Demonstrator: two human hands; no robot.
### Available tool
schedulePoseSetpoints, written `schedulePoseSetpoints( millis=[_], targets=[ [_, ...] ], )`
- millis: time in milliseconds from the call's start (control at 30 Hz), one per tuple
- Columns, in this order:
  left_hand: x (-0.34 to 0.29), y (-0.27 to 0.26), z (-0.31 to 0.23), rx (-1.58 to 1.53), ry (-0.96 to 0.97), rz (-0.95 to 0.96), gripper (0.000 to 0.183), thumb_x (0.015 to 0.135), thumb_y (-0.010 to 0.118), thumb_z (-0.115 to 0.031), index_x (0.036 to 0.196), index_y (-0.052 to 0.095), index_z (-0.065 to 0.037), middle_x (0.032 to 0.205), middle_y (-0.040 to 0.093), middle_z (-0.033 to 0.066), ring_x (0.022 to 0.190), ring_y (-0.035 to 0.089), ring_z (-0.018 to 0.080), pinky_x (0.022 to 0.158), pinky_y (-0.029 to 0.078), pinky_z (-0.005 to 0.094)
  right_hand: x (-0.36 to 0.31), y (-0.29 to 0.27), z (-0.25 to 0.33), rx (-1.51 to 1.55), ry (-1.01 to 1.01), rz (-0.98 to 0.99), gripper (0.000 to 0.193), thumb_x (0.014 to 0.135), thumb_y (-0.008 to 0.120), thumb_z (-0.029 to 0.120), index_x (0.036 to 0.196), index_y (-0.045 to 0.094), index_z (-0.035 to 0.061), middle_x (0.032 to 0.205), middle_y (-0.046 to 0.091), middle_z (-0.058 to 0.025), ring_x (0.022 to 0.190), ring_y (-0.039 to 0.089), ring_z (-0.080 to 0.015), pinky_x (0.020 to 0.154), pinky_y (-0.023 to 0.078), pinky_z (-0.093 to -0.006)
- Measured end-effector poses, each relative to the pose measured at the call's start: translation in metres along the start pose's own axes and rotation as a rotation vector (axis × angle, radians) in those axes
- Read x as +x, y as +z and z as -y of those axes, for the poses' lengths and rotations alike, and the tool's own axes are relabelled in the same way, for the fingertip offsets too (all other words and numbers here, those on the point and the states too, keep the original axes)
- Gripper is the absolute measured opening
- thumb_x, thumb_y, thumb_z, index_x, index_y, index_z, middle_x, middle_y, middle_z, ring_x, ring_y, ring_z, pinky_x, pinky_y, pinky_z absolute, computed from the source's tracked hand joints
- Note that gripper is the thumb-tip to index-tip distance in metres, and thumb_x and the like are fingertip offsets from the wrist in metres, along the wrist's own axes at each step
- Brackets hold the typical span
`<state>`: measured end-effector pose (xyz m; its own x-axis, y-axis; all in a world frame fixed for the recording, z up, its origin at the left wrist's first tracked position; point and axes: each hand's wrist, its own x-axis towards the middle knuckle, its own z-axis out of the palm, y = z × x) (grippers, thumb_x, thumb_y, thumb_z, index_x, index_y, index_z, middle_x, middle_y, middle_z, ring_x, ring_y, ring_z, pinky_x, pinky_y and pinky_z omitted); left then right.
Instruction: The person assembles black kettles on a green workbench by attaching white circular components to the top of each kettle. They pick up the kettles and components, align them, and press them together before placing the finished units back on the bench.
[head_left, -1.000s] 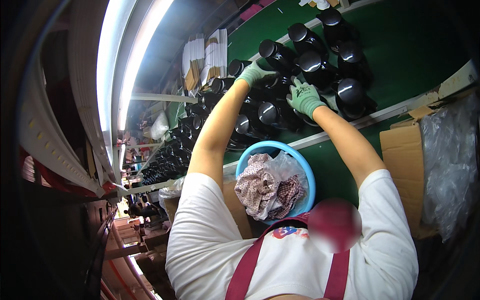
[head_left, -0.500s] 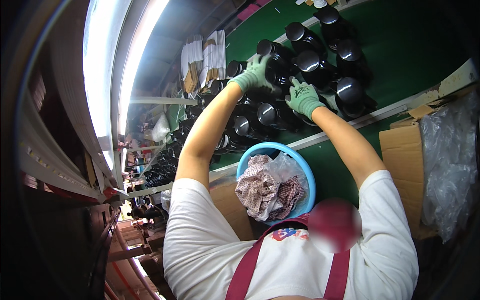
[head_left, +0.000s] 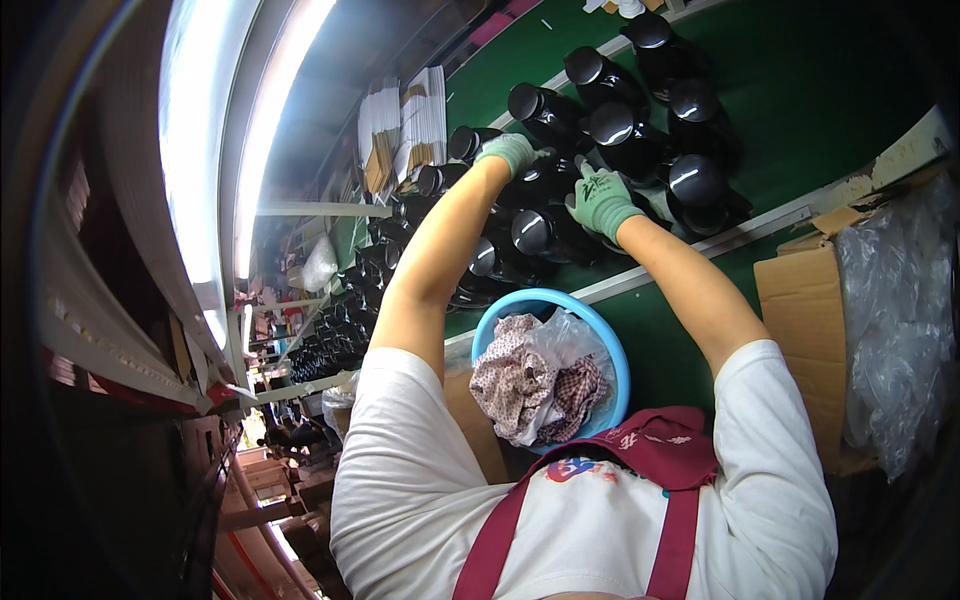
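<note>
Both my hands wear pale green knit gloves and reach in among rows of glossy black jugs with round lids. My left hand (head_left: 515,153) curls over one black jug (head_left: 548,185), its fingers together and pointing right; some fingertips are hidden. At the right side of that same jug is my right hand (head_left: 603,200), its index finger pointing up along the jug and its other fingers bent, partly out of sight. Beyond them a black jug (head_left: 620,130) stands upright, and another jug (head_left: 697,185) is just right of my right hand.
A metal rail edges the green conveyor belt (head_left: 820,90). Nearer me, a light blue basin (head_left: 622,375) holds patterned cloths and clear plastic. At right stands a cardboard box (head_left: 800,330) with plastic bags (head_left: 895,310). Stacked folded cartons (head_left: 422,120) stand at far left.
My left hand has come down from its spread pose beside the jugs, and its fingers have drawn together. My right hand stays almost in place. The whole view has shifted slightly.
</note>
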<state>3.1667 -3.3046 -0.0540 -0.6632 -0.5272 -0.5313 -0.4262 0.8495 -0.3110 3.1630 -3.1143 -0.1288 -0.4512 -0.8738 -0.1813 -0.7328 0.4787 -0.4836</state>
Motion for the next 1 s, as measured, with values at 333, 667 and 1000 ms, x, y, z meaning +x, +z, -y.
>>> schedulePoseSetpoints(
  millis=[333,667,1000],
  targets=[
    [-0.027,0.007,0.001,0.342,0.670,-0.265,0.089,0.050,0.086,-0.013,0.128,0.046,-0.004,0.123,0.048,0.0192,0.112,0.052,0.0392,0.096,0.048,0.0452,-0.002,0.002,0.000,-0.088,-0.010,0.007,0.057,0.093,0.047,0.050,0.123,0.065,0.0047,0.154,0.032,-0.0210,0.112,0.061,-0.0322,0.096,0.045,-0.0454],
    [-0.045,-0.030,-0.024,0.135,0.406,-0.140,0.094,0.059,0.088,-0.030,0.139,0.044,-0.009,0.132,0.049,0.0189,0.121,0.050,0.0393,0.103,0.043,0.0451,0.018,-0.107,-0.054,0.449,0.000,-0.425,0.028,0.084,0.062,0.038,0.089,0.068,0.0117,0.101,0.067,-0.0167,0.092,0.066,-0.0329,0.070,0.054,-0.0451],
    [0.050,-0.175,-0.179,-0.173,0.585,-0.634,0.083,0.071,0.081,-0.033,0.141,0.043,-0.011,0.134,0.048,0.0221,0.122,0.050,0.0399,0.101,0.045,0.0436,0.079,-0.120,-0.321,0.411,0.420,-0.276,0.080,0.085,0.065,0.036,0.151,0.027,0.0150,0.159,0.019,-0.0168,0.144,0.026,-0.0345,0.116,0.027,-0.0468]
  ],
)
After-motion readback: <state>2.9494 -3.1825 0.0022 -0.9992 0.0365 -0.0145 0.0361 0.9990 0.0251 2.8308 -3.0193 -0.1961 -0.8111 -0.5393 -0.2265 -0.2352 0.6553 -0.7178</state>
